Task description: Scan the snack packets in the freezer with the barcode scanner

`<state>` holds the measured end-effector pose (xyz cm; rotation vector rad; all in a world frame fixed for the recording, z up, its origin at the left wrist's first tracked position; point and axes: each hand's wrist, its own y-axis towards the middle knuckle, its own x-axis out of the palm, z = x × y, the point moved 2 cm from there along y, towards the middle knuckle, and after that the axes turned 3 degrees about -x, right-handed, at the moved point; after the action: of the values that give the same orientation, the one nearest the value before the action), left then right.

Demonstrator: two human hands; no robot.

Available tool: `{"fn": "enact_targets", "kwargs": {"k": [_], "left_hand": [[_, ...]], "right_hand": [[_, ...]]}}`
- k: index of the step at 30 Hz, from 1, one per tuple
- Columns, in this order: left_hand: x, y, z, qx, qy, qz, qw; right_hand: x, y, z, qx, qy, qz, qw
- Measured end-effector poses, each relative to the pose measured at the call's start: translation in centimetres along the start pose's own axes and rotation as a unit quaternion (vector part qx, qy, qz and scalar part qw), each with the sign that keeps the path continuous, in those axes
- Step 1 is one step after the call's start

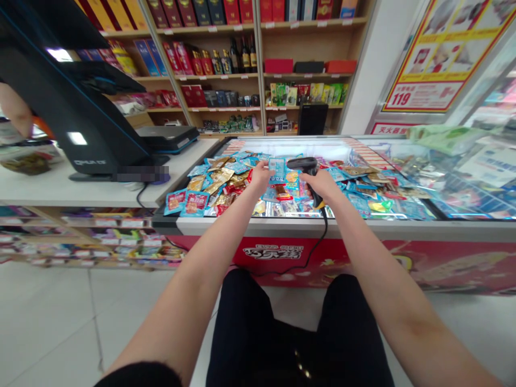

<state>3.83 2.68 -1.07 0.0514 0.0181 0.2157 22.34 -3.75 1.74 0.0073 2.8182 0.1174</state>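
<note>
Packet (277,169), blue, pinched by its left edge in the nearly closed left hand (261,175), over the snack pile (221,177) on the freezer (274,252). Scanner (303,164), dark with some yellow low down, gripped in the closed right hand (322,183), just beside the packet. Cable (325,230) drooping from it before the freezer. Checkout machine (97,113) standing on the counter (24,185), off to the left.

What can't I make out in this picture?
In the head view:
Fine print on the blue packet in the left hand: too small.
Part of the scanner: covered by the right hand.
The rest of another person's arm: cut off by the left edge.
What lies beneath the packet pile: covered by it.
</note>
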Motion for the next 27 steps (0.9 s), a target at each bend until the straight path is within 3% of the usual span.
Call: {"fn": "enact_targets", "kwargs": {"k": [3, 7, 17, 27], "left_hand": [[0.9, -0.3, -0.5, -0.028, -0.086, 0.002, 0.996], [1.6, -0.6, -0.9, -0.053, -0.122, -0.005, 0.991], [2.3, -0.5, -1.5, -0.059, -0.094, -0.027, 0.993], [2.9, 0.2, -2.1, -0.019, -0.032, 0.012, 0.999]], "right_hand": [[-0.1, -0.2, -0.5, -0.004, 0.008, 0.001, 1.0], [-0.3, -0.6, -1.0, -0.005, 0.006, -0.002, 1.0], [-0.9, -0.7, -1.1, 0.001, 0.029, 0.0, 1.0], [-1.1, -0.6, -0.8, -0.006, 0.023, 0.005, 1.0]]}}
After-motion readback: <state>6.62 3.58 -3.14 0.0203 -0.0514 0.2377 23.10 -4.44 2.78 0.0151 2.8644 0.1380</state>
